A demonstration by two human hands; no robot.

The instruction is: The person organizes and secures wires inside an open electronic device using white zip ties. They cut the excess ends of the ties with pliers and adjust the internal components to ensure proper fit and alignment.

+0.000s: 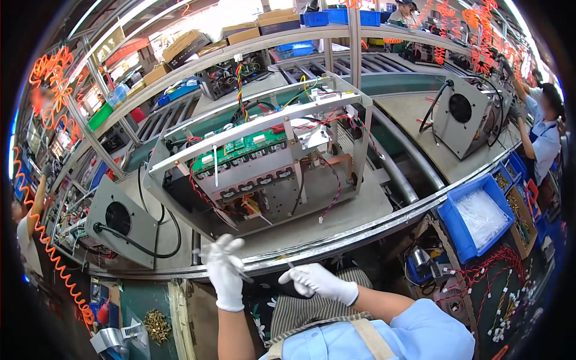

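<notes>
My left hand point(225, 271), in a white glove, is raised in front of the near edge of the work surface. Its fingers are smeared by motion, and a thin grey piece shows beside the palm. To its right my right hand point(318, 282), also gloved in white, has its fingers pressed together; a thin pale tip sticks up from them, too small to name. Beyond both hands stands an open metal-framed electrical unit point(264, 198) with a green circuit board point(240, 151), red and twisted wires, and a white cable tie point(216, 167) standing up from it.
Grey housings with black fans stand at left point(120, 225) and right point(459, 111) on the roller line point(399, 165). A blue bin point(477, 219) holds clear plastic pieces. Red wires point(492, 267) and brass fasteners point(157, 327) lie nearby. Orange coiled hoses point(51, 249) hang left; co-workers stand both sides.
</notes>
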